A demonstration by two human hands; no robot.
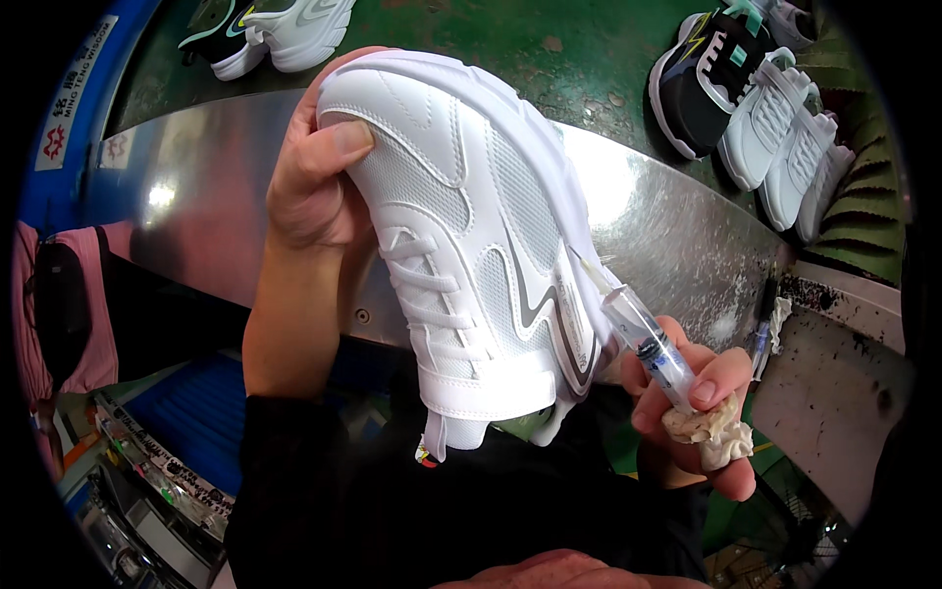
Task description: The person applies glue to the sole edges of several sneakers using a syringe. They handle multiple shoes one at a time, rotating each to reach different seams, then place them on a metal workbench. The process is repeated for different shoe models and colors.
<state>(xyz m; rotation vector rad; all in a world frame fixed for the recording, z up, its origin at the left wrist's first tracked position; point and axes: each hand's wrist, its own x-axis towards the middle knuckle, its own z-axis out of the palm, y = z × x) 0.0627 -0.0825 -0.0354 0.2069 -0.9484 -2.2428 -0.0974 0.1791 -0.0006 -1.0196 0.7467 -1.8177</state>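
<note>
While the left hand (312, 187) grips the toe of a white sneaker (471, 245), thumb pressed on the mesh and fingers (339, 69) wrapped behind the sole, the shoe hangs tilted, heel nearest the person, above the shiny metal bench (667, 226). At the near right, the right hand (692, 407) pinches a clear syringe (643, 339) between thumb and fingers, its tip touching the sneaker's sole edge, with a crumpled white rag (711, 432) bunched in the same closed grasp. More sneakers (775, 118) lie at the far right.

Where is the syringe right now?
In the head view, the syringe is right of centre, in the right hand with a crumpled cloth, tip at the white sneaker.
</note>
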